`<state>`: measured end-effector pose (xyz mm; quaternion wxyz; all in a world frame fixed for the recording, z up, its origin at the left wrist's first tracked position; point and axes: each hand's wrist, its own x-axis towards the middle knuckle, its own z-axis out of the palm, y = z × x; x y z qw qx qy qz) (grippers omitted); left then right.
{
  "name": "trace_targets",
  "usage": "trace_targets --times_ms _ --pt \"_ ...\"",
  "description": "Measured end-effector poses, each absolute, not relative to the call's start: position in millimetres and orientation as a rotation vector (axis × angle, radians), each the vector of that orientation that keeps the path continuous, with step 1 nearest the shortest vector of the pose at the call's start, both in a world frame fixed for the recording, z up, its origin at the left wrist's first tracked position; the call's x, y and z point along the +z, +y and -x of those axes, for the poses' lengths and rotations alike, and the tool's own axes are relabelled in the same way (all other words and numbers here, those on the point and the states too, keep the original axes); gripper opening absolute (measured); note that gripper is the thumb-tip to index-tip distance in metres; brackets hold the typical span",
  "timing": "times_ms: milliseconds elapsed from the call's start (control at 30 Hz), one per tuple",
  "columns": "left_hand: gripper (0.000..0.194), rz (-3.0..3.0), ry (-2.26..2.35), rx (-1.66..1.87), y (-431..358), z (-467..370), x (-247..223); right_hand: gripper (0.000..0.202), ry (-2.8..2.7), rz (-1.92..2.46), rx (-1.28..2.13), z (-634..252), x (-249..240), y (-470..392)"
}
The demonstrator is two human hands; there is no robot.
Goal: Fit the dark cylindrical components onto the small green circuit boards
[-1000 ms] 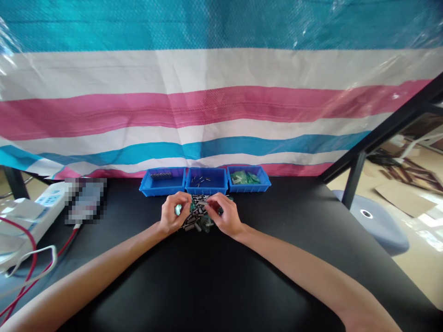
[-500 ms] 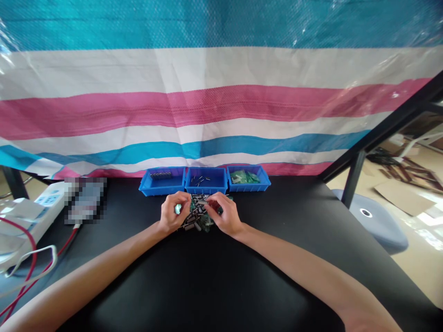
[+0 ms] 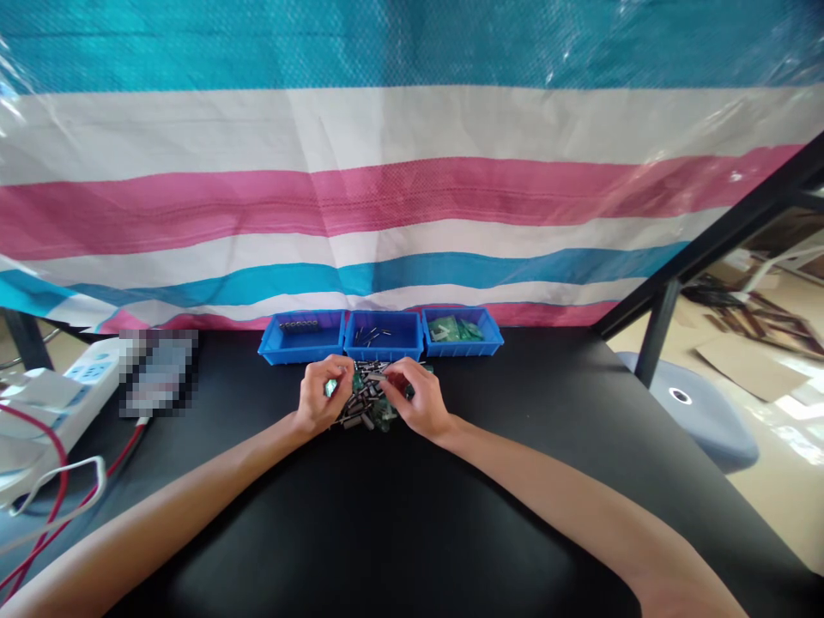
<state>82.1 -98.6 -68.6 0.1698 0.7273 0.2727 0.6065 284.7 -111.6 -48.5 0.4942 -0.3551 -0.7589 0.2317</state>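
Note:
A heap of small parts (image 3: 368,396) lies on the black table, mixing dark and silvery cylindrical pieces with green bits. At the left edge of the heap, my left hand (image 3: 317,398) is closed in a pinch, thumb meeting fingertips; whatever it may grip is too small to make out. My right hand (image 3: 425,403) pinches a small grey cylindrical piece (image 3: 377,378) above the heap, its end pointing toward my left hand. Both hands partly cover the heap.
Behind the heap stand three blue bins: the left bin (image 3: 302,355) has a row of small cylinders, the middle bin (image 3: 384,353) several thin pins, the right bin (image 3: 462,349) green pieces. A power strip (image 3: 90,378) with cables sits left. A striped sheet (image 3: 412,197) hangs behind.

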Motion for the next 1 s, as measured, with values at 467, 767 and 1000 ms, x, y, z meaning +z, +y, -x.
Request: trace_targets --times_ms 467,767,1000 --pt "0.035 -2.065 0.717 1.729 -97.1 -80.6 -70.8 0.01 -1.839 0.86 0.582 -284.4 -49.3 -110.8" --pt "0.034 -2.027 0.699 1.721 -97.7 -81.2 -69.8 0.007 -1.836 0.857 0.578 -284.3 -49.4 -111.3" --pt "0.033 -2.02 0.748 1.726 -99.7 -82.5 -68.8 0.008 -1.842 0.85 0.573 -284.4 -48.7 -111.4"
